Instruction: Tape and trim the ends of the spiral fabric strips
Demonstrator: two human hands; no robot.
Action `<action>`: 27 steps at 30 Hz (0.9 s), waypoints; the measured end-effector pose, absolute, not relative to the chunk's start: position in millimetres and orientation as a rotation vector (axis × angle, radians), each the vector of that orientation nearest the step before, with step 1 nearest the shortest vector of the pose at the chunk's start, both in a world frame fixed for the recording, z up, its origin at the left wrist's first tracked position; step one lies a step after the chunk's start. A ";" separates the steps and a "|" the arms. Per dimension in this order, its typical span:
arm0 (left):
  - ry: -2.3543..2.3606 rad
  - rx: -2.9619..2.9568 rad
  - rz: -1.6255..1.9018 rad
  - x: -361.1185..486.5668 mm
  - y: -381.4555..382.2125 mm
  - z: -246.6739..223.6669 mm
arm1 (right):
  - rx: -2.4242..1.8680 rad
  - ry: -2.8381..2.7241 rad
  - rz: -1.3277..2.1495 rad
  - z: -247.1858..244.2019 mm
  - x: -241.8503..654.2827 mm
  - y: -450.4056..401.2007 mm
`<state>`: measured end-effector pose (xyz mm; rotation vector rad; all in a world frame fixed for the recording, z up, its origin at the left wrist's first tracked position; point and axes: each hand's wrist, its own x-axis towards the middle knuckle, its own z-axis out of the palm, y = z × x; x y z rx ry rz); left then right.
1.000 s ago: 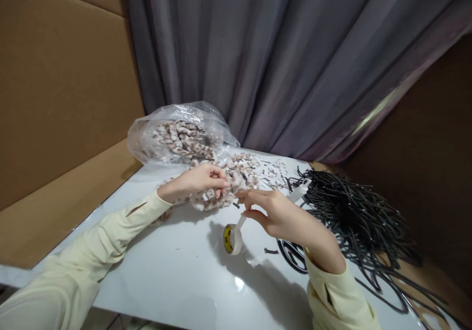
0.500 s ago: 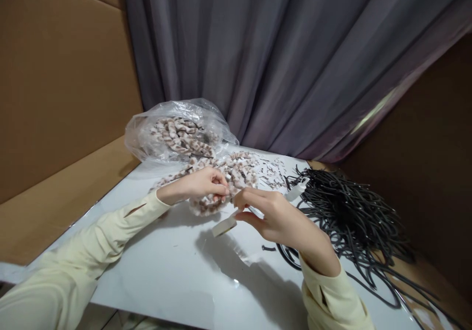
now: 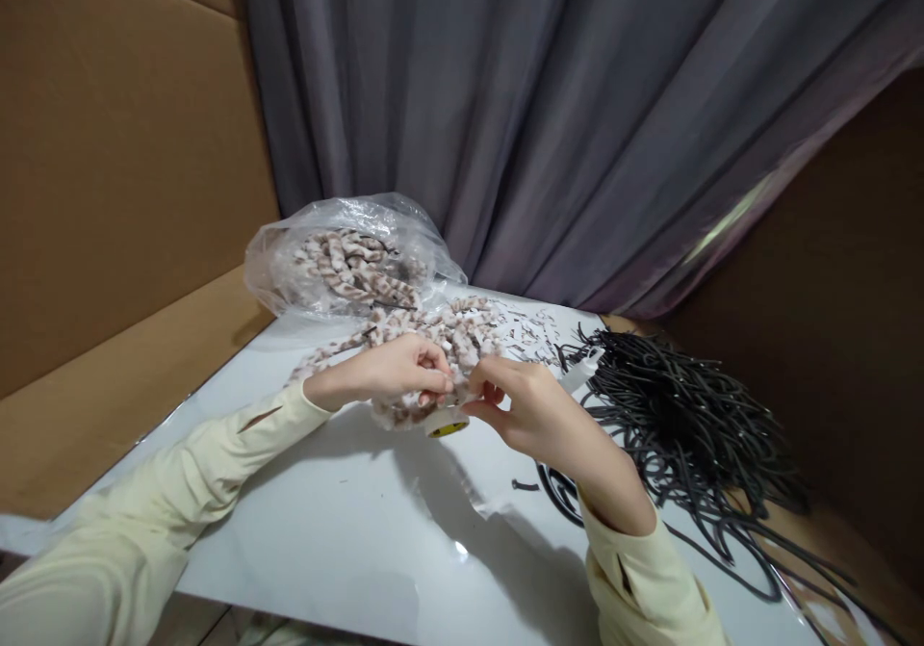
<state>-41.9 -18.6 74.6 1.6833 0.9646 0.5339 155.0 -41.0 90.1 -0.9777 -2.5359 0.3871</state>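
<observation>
My left hand [image 3: 419, 372] pinches a plush brown-and-white striped cord [image 3: 397, 413], whose loop hangs below the fingers. Close by on the right, my right hand [image 3: 534, 403] is closed, its thumb and forefinger meeting beside the left fingertips. A white round end with a yellow-and-black label [image 3: 446, 425] shows under those fingers, and a white tapered nozzle [image 3: 583, 369] sticks out beyond the knuckles. Together they look like one bottle lying across the right hand, its middle hidden. Whatever lies between the two sets of fingertips is too small to make out.
More striped plush cords [image 3: 473, 323] lie behind my hands, and others fill a clear plastic bag [image 3: 346, 261]. Small scraps [image 3: 530, 328] are scattered behind. Black cords [image 3: 693, 425] are heaped on the right of the white table [image 3: 324, 550]. Cardboard [image 3: 122, 165] and a grey curtain [image 3: 448, 97] enclose it.
My right hand has turned slightly and its fingertips have risen beside the left ones. The white labelled end has moved up and shows its yellow label more. My left hand has barely shifted.
</observation>
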 end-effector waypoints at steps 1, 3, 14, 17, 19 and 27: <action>0.969 1.685 0.539 -41.6 -19.2 74.7 | -1.013 -2.522 0.389 90.2 154.6 -40.6; 0.978 1.687 0.548 -40.8 -20.2 74.9 | -1.068 -2.494 0.393 90.3 153.5 -40.0; 0.984 1.588 0.526 -37.5 -25.7 75.9 | -1.120 -2.415 0.432 85.2 152.2 -33.9; 0.990 1.577 0.523 -37.2 -27.2 78.1 | -1.121 -2.386 0.451 83.7 152.8 -30.0; 0.978 1.566 0.522 -36.6 -28.0 79.2 | -1.099 -2.356 0.463 82.7 152.8 -28.1; 0.955 1.514 0.525 -35.3 -29.1 78.6 | -1.017 -2.235 0.778 76.2 150.3 -23.5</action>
